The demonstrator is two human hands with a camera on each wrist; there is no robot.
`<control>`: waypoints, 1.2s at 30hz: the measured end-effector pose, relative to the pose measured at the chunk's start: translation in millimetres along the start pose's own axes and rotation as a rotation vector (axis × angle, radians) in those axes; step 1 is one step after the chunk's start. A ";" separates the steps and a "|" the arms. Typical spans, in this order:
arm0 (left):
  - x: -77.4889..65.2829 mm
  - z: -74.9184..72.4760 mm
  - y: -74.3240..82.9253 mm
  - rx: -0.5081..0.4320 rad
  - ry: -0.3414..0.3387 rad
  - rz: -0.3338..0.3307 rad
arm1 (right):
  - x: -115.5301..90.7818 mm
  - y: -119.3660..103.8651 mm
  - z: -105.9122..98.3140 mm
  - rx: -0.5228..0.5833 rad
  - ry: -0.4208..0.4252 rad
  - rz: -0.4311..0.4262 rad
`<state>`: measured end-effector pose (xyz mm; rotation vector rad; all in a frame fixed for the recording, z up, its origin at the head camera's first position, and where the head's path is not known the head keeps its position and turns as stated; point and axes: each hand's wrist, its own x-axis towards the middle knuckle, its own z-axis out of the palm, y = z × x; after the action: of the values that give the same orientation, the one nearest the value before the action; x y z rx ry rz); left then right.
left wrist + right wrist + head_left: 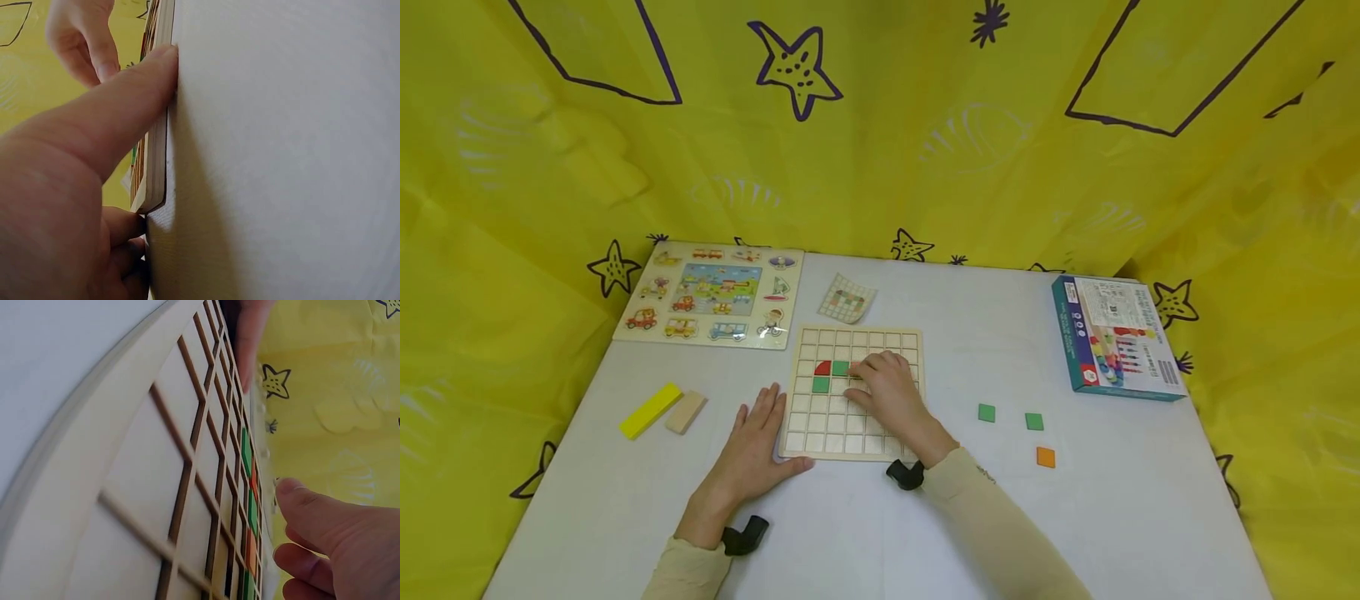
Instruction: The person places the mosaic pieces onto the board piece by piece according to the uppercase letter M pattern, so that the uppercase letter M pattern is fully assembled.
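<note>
Over the wooden grid board (835, 422), two bare hands are seen at work! The board's left side is flanked by the left hand (752, 454), laid flat with its fingers straight and released; its near edge is touched by that hand's thumb, and nothing is grasped there. Above the board's middle, the right hand (891, 398) is poised, fingers reaching down among the cells, thumb and forefinger parted; no piece can be seen between them, so it is read as released, though whether a hidden tile is touched cannot be told. And in the board's left-of-centre cells, colour is found: a red quarter-round piece (823, 367) is seated, a green tile (841, 367) is set directly to its right, and a second green tile (821, 385) is placed just below it. From the right wrist, more green and orange-red pieces (251, 550) are glimpsed in the board's cells. Right of the board, two loose green squares (987, 413) and an orange square (1046, 457) are laid out; left of it, a yellow block (651, 411) and a plain wooden block (687, 412) are seen. Just beyond its far edge a pattern card (847, 300) is propped, curling; farther left a vehicle puzzle (658, 327) is placed, and far to the right, a boxed set (1116, 337).
</note>
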<state>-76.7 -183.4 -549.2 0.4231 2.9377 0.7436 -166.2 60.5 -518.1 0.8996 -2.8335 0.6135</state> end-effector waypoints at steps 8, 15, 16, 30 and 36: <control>-1.1 -1.3 2.3 0.003 -0.002 -0.006 | -24.4 23.3 -23.1 0.048 0.073 0.017; -1.1 -0.4 1.8 -0.001 0.022 0.009 | -53.3 43.9 -38.0 0.044 0.127 0.088; -1.1 -0.3 1.6 -0.002 0.026 0.012 | -58.2 47.1 -40.3 0.047 0.134 0.106; -1.1 -1.8 0.3 -0.008 0.011 0.010 | -123.7 90.6 -60.8 0.036 0.130 0.317; -1.0 -1.6 0.8 -0.008 0.013 0.006 | -140.1 98.8 -66.6 0.013 0.113 0.338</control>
<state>-75.8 -183.8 -547.4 0.4279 2.9454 0.7616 -109.4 235.4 -522.0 0.3719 -2.8988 0.6926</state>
